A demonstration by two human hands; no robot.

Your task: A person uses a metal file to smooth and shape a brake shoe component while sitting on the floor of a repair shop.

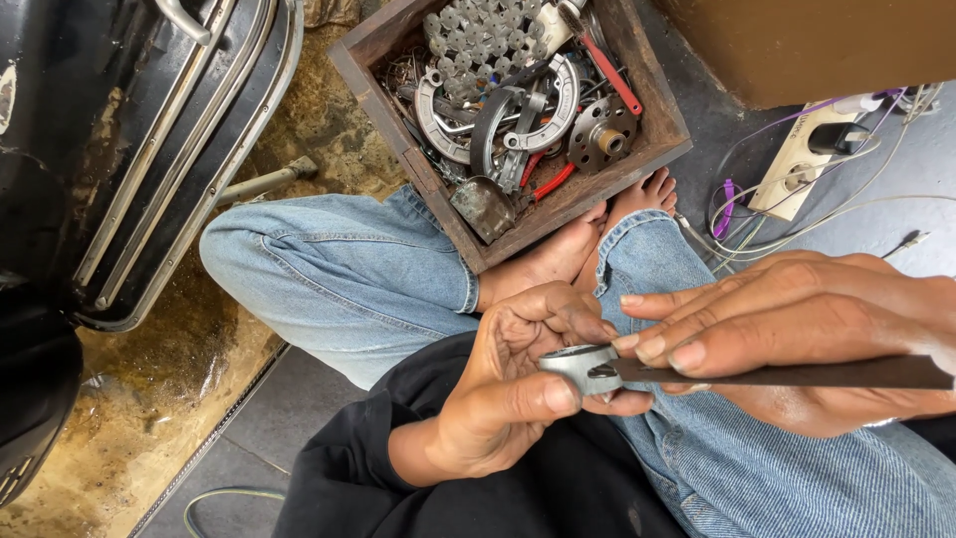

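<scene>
My left hand [503, 384] grips a small round grey metal part [576, 365] between thumb and fingers, over my lap. My right hand [797, 334] holds a long dark flat file [797, 374], its tip resting on the metal part. Fingers of my right hand press along the top of the file. Both hands sit above my crossed legs in blue jeans [339, 274].
A wooden box [423, 169] of metal parts, brake shoes, a sprocket and red-handled tools stands on the floor by my bare feet. A black vehicle body [110, 149] fills the left. A power strip [807, 154] with cables lies at the right.
</scene>
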